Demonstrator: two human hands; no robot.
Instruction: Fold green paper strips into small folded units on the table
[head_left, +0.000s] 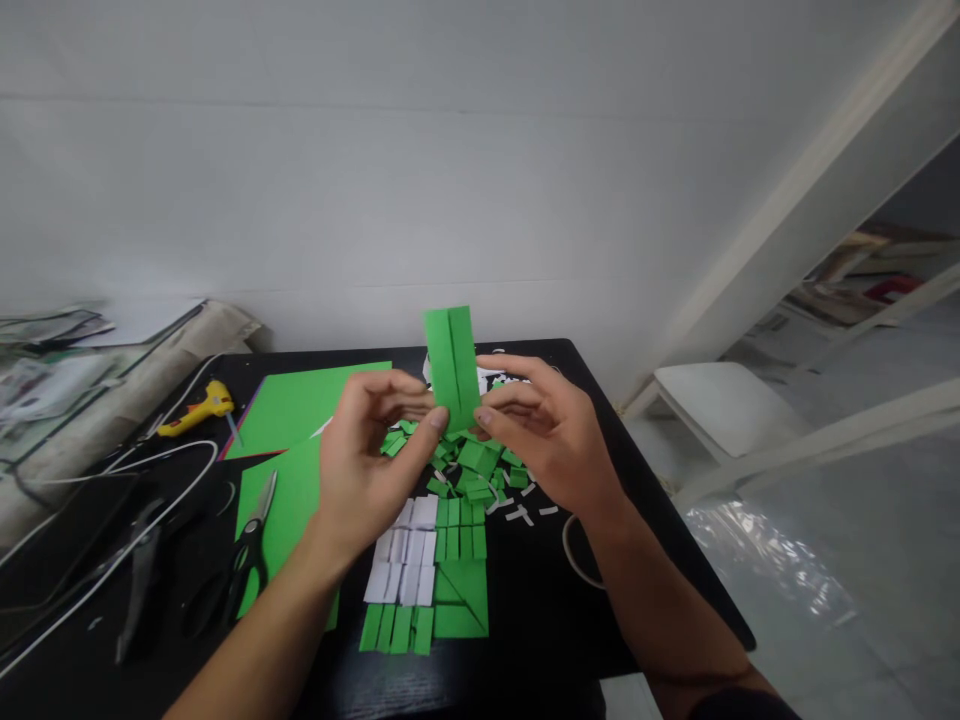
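Both hands hold up a folded green paper strip (454, 360), upright, with a crease line running down its length. My left hand (375, 450) pinches its lower left edge between thumb and fingers. At the lower right edge, my right hand (544, 430) grips it the same way, index finger raised beside it. Below lie folded white paper pieces (401, 570) and folded green paper pieces (397, 628) laid out in rows. A creased green square (461, 600) sits beside them. Behind the hands is a loose pile of small green paper pieces (480, 465) with white scraps (523, 515).
On the black table (540, 620), scissors (255, 540) rest on a green sheet (289, 500). A yellow glue gun (202, 408) and white cord (161, 520) lie at the left. A darker tool (142, 580) is nearby. A white stool (712, 405) stands at the right.
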